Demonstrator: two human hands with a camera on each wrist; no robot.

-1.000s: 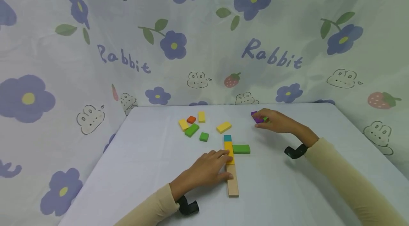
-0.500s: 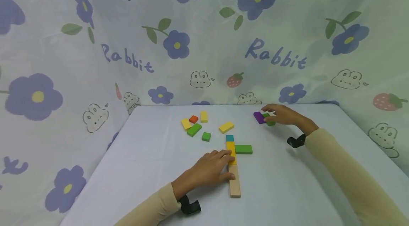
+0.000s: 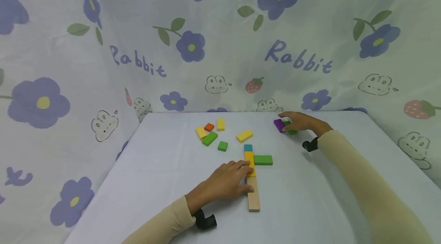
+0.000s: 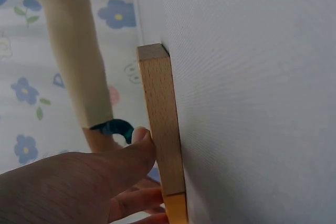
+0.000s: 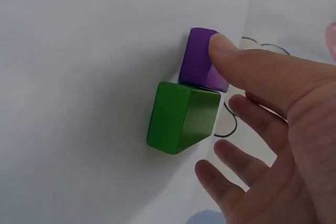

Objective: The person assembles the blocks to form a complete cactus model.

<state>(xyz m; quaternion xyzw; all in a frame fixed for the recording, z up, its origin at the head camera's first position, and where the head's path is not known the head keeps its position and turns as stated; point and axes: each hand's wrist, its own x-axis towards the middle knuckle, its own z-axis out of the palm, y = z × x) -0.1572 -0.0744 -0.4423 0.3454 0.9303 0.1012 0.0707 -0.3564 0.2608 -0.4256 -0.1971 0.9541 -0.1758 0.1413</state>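
Note:
My left hand (image 3: 224, 182) rests with its fingertips on a yellow-orange block (image 3: 249, 158) and its thumb on a plain wooden block (image 3: 253, 200). These blocks lie end to end, with a small blue block (image 3: 248, 148) at the far end. A green block (image 3: 263, 160) sits at a right angle on their right side. Farther back, my right hand (image 3: 303, 121) hovers over another green block (image 5: 170, 116) and a purple block (image 5: 198, 56) lying side by side. In the right wrist view its thumb overlaps the purple block, and the other fingers are spread apart, holding nothing.
Back left of the row lie an orange-red block (image 3: 209, 127), a green block (image 3: 209, 138), a small green block (image 3: 222, 146) and several yellow blocks (image 3: 244, 136). A printed cloth (image 3: 220, 45) stands behind the white table (image 3: 155, 182).
My right hand has drawn back slightly from the purple block to over the green one beside it, uncovering the purple block. My left hand stays on the row.

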